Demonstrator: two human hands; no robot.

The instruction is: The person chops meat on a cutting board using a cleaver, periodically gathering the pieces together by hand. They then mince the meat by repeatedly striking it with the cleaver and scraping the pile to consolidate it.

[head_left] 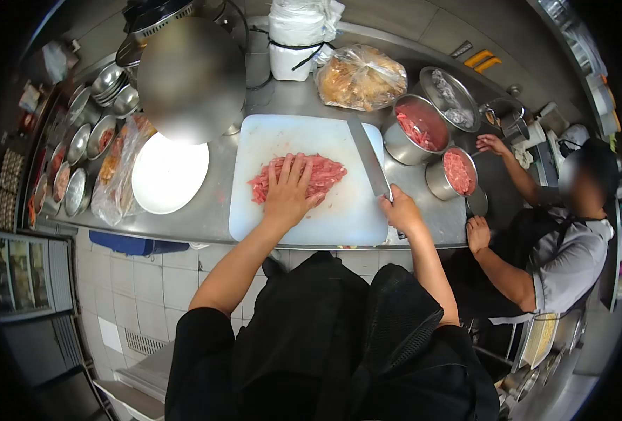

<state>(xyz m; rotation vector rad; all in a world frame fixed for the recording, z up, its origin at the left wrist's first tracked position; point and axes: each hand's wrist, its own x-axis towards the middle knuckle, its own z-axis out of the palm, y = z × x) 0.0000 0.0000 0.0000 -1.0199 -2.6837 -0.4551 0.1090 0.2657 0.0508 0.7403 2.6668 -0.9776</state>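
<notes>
A heap of sliced raw meat (328, 175) lies on the white cutting board (255, 137), left of its middle on the steel bench (216, 217). Its long axis runs roughly from side to side; the right end tapers and points right, lying slightly farther from the person than the left end.

The left hand (288, 193) rests on the heap, palm down, fingers a little spread and pointing away from the body. The right hand (401, 209) is closed around the handle of a large knife (368, 156), at the board's right edge. The knife's long axis slants from the near right to the far left, its tip pointing away from the person, near the board's far edge. Whether the blade touches the board I cannot tell.

Just right of the board stands a pot of meat (421, 130); a white plate (171, 174) lies to its left.
</notes>
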